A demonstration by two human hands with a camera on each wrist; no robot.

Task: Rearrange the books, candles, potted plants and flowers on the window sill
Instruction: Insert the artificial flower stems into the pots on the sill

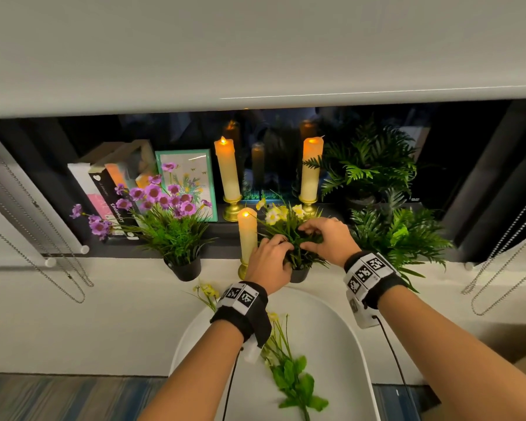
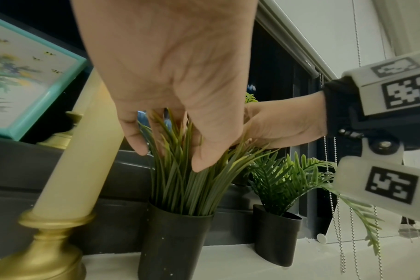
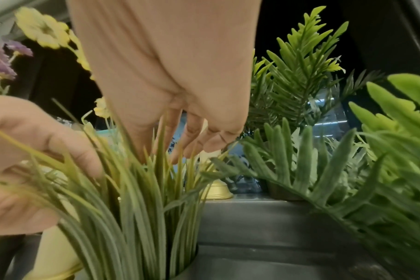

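Note:
A yellow-flowered grass plant point(image 1: 286, 220) in a black pot point(image 2: 173, 242) stands at the sill's front edge. My left hand point(image 1: 287, 246) and right hand point(image 1: 302, 238) both reach into its blades from above, with fingers and thumb curled round tufts of grass. In the left wrist view the left hand point(image 2: 170, 151) pinches blades, and the right hand point(image 2: 276, 128) is behind it. In the right wrist view the right hand point(image 3: 170, 149) has its fingers down in the grass point(image 3: 137, 208). A short lit candle point(image 1: 247, 235) stands just left of the pot.
Books point(image 1: 104, 189), a teal framed picture point(image 1: 192, 177), purple flowers point(image 1: 170, 226), two tall candles point(image 1: 227, 171) point(image 1: 310, 168) and two ferns point(image 1: 368, 165) point(image 1: 401, 235) crowd the sill. Loose yellow flower stems point(image 1: 286, 360) lie on a white chair point(image 1: 340, 344) below. Blind chains point(image 1: 498, 268) hang at both sides.

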